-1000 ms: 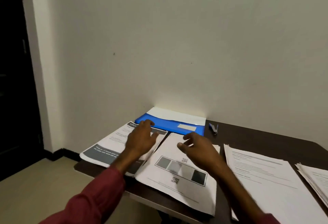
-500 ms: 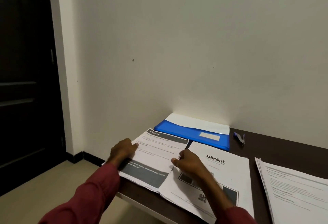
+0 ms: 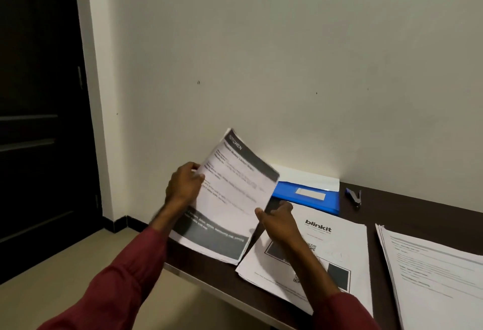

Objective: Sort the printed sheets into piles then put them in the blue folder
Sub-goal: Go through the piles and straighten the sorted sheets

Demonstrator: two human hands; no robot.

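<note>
dark table (image 3: 376, 214) runs along a pale wall. nearest, the blinkit pile (image 3: 342, 248) and, to its right, the text pile (image 3: 431, 272) lie flat. above the table's left end, both hands hold the kitchen sheets (image 3: 235, 199) tilted up. the left hand (image 3: 183, 188) curls round their left edge and the right hand (image 3: 279, 222) pinches the lower right edge. the thin stack looks light and floppy and is likely to fan or slip, so gripping opposite edges seems soundest. beyond, the blue folder (image 3: 330, 202) lies against the wall, with a small stapler-like tool (image 3: 354, 196) just beside it.
</note>
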